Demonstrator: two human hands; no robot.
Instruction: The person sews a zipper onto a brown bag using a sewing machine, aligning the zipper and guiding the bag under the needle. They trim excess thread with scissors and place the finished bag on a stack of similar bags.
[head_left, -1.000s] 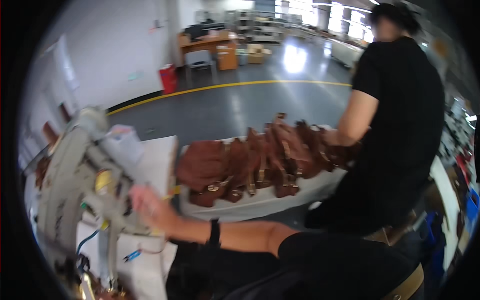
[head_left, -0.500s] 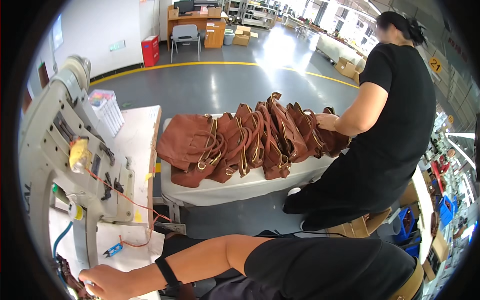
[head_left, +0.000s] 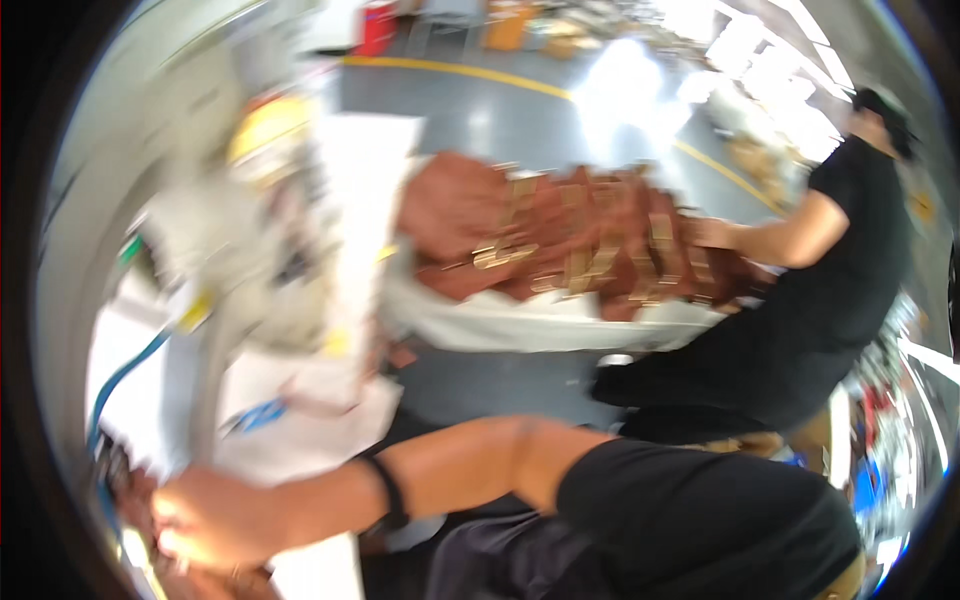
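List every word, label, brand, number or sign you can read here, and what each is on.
None can be read; the picture is motion-blurred.
Yellow sign at the far right: too blurred.
Red box at the top: too blurred.
Pale machine: no legible lettering.
Brown material at the right hand: no lettering visible.

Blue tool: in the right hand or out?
Out. The blue tool lies on the white table, apart from the right hand, which is at brown material.

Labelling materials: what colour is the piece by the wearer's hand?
The piece is reddish-brown, blurred; head view shows it best.
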